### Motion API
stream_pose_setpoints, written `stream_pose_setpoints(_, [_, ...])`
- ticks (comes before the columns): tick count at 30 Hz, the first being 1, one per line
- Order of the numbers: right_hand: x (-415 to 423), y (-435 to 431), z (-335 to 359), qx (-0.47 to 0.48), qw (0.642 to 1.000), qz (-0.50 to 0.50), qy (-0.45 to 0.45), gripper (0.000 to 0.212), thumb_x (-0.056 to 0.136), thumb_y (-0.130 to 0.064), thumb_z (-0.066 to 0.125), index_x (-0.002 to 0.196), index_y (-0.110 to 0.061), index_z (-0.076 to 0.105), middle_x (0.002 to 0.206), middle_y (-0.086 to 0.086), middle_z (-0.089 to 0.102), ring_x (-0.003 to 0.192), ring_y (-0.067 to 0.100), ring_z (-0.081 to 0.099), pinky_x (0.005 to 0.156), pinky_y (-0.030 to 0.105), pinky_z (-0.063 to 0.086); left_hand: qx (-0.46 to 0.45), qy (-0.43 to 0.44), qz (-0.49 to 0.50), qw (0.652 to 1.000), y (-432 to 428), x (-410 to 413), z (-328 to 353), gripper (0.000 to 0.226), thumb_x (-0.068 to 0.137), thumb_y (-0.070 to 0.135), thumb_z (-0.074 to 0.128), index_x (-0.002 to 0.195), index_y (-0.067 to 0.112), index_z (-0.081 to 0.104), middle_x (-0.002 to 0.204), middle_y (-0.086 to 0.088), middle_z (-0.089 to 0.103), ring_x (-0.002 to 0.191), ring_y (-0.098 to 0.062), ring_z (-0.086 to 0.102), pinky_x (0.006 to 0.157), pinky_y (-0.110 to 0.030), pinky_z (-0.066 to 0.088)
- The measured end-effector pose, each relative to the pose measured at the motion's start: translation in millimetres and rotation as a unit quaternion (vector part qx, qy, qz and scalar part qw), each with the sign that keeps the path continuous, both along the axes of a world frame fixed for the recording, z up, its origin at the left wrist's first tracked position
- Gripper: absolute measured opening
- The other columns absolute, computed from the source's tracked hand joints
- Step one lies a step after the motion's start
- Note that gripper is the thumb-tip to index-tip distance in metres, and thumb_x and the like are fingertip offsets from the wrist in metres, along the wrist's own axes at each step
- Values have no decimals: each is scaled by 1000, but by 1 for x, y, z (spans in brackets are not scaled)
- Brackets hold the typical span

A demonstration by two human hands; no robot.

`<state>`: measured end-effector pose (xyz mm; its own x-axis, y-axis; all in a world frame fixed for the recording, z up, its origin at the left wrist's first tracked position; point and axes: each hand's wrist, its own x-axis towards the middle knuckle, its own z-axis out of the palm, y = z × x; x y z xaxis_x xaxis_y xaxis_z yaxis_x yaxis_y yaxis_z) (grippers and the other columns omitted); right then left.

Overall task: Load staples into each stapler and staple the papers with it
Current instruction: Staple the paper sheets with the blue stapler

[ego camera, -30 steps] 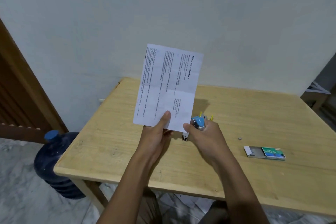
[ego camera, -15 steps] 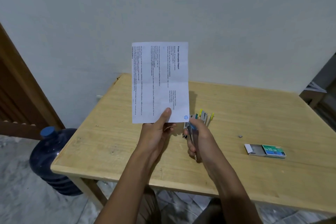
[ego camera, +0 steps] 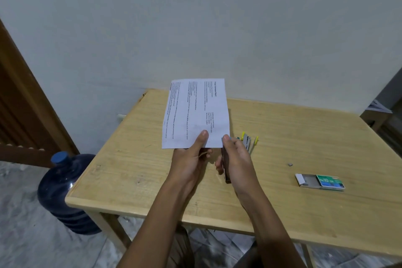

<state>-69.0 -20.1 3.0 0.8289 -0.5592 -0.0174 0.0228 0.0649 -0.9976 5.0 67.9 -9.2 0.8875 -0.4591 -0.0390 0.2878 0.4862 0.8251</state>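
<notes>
- A pale wall [ego camera: 217, 28] is filling the top of the view, and a marbled floor [ego camera: 21, 235] is showing below it at the left.
- A light wooden table [ego camera: 282, 213] is standing against the wall.
- A brown door [ego camera: 19, 115] is leaning into view at the far left.
- A dark blue jug [ego camera: 65, 193] with a blue cap is standing on the floor just beside the table's left front leg.
- The papers [ego camera: 195, 111] are being held upright above the table's left half, printed side facing the camera, with the text running sideways.
- The left hand [ego camera: 189, 163] is pinching the papers at the bottom edge, thumb on the front and the other fingers behind.
- The right hand [ego camera: 237, 159] is gripping a stapler [ego camera: 226, 169], fingers curled round it, with the thumb tip touching the papers' lower right corner.
- A green staple box [ego camera: 322, 182] is lying on the table well to the right of the hands, its tray slid partly out to the left.
- The stapler is showing only as a dark edge between the palm and the fingers; its front end is hidden behind the hand and the papers.
- More staplers [ego camera: 247, 140] with yellow parts are lying on the table just behind the right hand; I cannot tell how many.
- A small grey bit [ego camera: 290, 164] is lying on the table between those staplers and the box.
</notes>
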Motion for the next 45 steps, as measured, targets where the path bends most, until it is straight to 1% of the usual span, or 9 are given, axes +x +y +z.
stream_pose_setpoints(9, [-3, -2, 1, 56, 998, -17, -14, 21, 92, -37, 64, 91, -16, 67, 71, -1, 62, 57, 11, 52, 63, 29, 44, 9, -4, -8, 1000, 0, 1, -1, 27, 92, 19, 66, 115, 6, 67, 86, -3, 70, 63, -13, 57, 58, -24, 48])
stream_pose_setpoints(15, [-5, -5, 2, 82, 996, -16, -15, 31, 92, -36, 66, 101, -6, 67, 103, 14, 76, 104, 32, 70, 100, 47, 51, 16, -5, -14, 1000, 0, 1, -1, 32, 92, 19, 67, 121, 8, 65, 94, -3, 71, 65, -11, 56, 62, -27, 46])
stream_pose_setpoints(20, [-6, -3, 7, 50, 999, -17, -11, 28, 94, -37, 63, 100, -11, 71, 93, 6, 77, 80, 13, 72, 81, 31, 55, 7, 3, -12, 1000, -1, 1, -2, 33, 92, 20, 67, 122, 7, 65, 98, -6, 71, 70, -13, 58, 64, -27, 47])
stream_pose_setpoints(25, [-10, -10, 15, 78, 995, -44, 44, 45, 95, -56, 47, 89, -15, 63, 55, 1, 48, 44, 12, 37, 44, 23, 27, -12, 17, -16, 1000, 0, 2, -3, 39, 88, 20, 69, 126, 12, 62, 103, -3, 72, 73, -12, 60, 63, -25, 47])
stream_pose_setpoints(30, [-5, -34, 33, 66, 993, -62, 69, 51, 80, -73, 59, 81, -22, 60, 54, -6, 38, 45, 10, 28, 47, 26, 23, 21, -39, -63, 997, 4, 0, -1, 40, 90, 26, 68, 128, 16, 63, 111, -7, 71, 84, -15, 60, 70, -30, 45])
stream_pose_setpoints(34, [2, -42, 46, 58, 995, -47, 67, 27, 92, -37, 67, 98, -11, 67, 53, -10, 56, 37, 3, 42, 43, 20, 31, 56, -67, -91, 992, 5, -3, 0, 33, 88, 32, 72, 119, 23, 69, 120, -8, 70, 98, -27, 61, 80, -40, 47])
stream_pose_setpoints(38, [9, -47, 46, 21, 998, -55, 33, 19, 94, -20, 65, 108, -7, 68, 96, 3, 77, 59, 0, 67, 51, 16, 47, -5, -18, -91, 996, 4, -2, 4, 41, 94, 27, 64, 133, 22, 58, 128, -8, 67, 120, -31, 62, 99, -50, 47])
stream_pose_setpoints(40, [10, -48, 48, -4, 999, -43, 33, 17, 94, -20, 65, 109, -11, 67, 98, 1, 77, 75, 5, 72, 58, 18, 50, -48, 42, -57, 996, 6, 0, 8, 41, 95, 25, 61, 135, 20, 55, 127, -9, 68, 119, -28, 64, 98, -47, 50])
stream_pose_setpoints(45, [5, -50, 52, -73, 994, -67, 45, 32, 94, -28, 64, 125, -26, 60, 72, -13, 49, 59, 1, 47, 59, 18, 39, 47, 100, 126, 986, 10, 29, 9, 40, 91, 21, 69, 128, 10, 61, 113, -6, 74, 103, -22, 71, 89, -38, 56])
